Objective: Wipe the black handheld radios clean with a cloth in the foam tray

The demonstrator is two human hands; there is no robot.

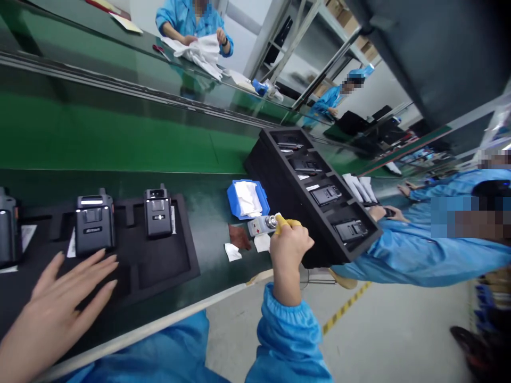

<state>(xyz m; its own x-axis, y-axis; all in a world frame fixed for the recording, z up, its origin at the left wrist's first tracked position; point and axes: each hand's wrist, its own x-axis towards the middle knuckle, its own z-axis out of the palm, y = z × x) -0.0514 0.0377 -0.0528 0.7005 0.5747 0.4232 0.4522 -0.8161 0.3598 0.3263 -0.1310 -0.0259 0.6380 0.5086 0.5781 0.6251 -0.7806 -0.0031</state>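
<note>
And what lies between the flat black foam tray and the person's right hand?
The head view shows a brown scrap, two white scraps and a small metal-topped bottle between the foam tray and the right hand.

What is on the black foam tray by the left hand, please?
The black foam tray bears three black handheld devices, the leftmost cut off at the edge, with white slips beside them. The left hand hides whatever lies beneath it.

We list one dark green surface [213, 213]; directly on it: a flat black tray [165, 260], left; a blue box [232, 202]; a brown scrap [239, 236]; two white scraps [232, 252]; a tall black compartmented block [275, 183], right.
</note>
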